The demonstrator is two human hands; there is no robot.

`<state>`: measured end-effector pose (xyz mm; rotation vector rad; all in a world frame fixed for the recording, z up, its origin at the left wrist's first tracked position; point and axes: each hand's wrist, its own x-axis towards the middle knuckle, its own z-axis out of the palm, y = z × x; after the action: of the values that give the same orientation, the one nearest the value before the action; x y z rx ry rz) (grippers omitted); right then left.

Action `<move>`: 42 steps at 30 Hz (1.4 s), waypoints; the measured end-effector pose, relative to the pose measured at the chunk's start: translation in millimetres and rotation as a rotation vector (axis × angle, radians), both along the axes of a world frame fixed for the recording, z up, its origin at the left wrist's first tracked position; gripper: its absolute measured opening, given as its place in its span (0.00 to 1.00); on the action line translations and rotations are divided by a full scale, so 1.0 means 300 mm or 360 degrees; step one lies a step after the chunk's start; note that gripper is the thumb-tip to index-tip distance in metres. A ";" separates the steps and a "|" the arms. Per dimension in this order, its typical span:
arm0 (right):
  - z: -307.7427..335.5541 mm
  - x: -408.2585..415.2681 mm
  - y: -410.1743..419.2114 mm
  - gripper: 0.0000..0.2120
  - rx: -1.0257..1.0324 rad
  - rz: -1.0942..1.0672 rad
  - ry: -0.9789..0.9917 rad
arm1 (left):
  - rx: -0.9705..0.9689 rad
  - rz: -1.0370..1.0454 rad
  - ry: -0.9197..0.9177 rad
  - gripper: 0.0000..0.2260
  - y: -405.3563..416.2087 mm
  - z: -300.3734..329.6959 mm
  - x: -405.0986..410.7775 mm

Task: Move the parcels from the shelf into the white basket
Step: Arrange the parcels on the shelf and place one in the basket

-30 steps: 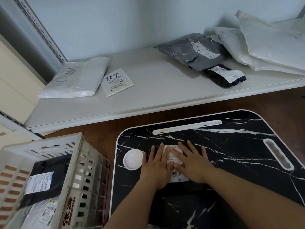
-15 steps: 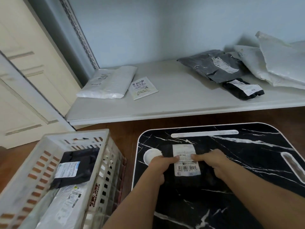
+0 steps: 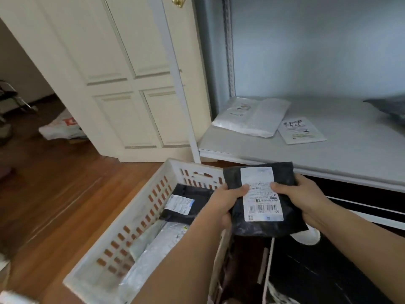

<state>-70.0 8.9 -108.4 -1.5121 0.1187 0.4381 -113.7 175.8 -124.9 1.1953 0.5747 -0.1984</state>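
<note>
One white door (image 3: 122, 73) stands behind one wooden floor (image 3: 54, 194). One shelf (image 3: 361, 154) carries three visible parcels: a white bag (image 3: 252, 116), a flat white envelope (image 3: 301, 130) just beside it, and a grey bag (image 3: 392, 108) cut off at the right edge. One white basket (image 3: 122, 218) holds two parcels, a black one (image 3: 186, 205) and a silvery one (image 3: 157, 249). One black parcel (image 3: 260, 198) hangs above the basket's right rim, pinched by left hand (image 3: 228, 200) and right hand (image 3: 306, 198), thumbs on its label
</note>
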 end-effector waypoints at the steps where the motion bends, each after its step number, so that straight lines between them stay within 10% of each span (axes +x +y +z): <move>1: 0.002 0.003 0.060 0.09 0.0008 0.0053 -0.0024 | 0.0008 0.0070 -0.0014 0.12 0.059 0.000 -0.007; 8: -0.107 0.071 0.427 0.16 -0.0308 0.0449 -0.0230 | 0.0061 0.0446 0.0115 0.08 0.410 -0.089 -0.032; 13: -0.196 0.149 0.483 0.24 -0.1408 0.0648 -0.0679 | 0.0531 0.0649 0.0426 0.11 0.576 -0.272 -0.003; 17: -0.322 0.215 0.473 0.24 -0.1689 0.0674 -0.0723 | 0.1265 0.0299 0.0648 0.13 0.600 -0.423 0.045; 26: -0.444 0.238 0.535 0.39 -0.2275 0.0747 -0.1079 | 0.0834 -0.0213 0.0255 0.16 0.525 -0.571 0.259; 32: -0.500 0.250 0.531 0.38 -0.2221 0.0841 -0.0934 | 0.2688 -0.0569 0.0345 0.38 0.432 -0.709 0.263; 42: -0.511 0.259 0.535 0.37 -0.2257 0.0862 -0.0942 | 0.2390 -0.1379 0.0482 0.29 0.369 -0.894 0.215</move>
<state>7.8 169.5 -261.6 -3.0341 -0.5871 0.2858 -49.0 286.4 -393.1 2.8884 0.3735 -0.7674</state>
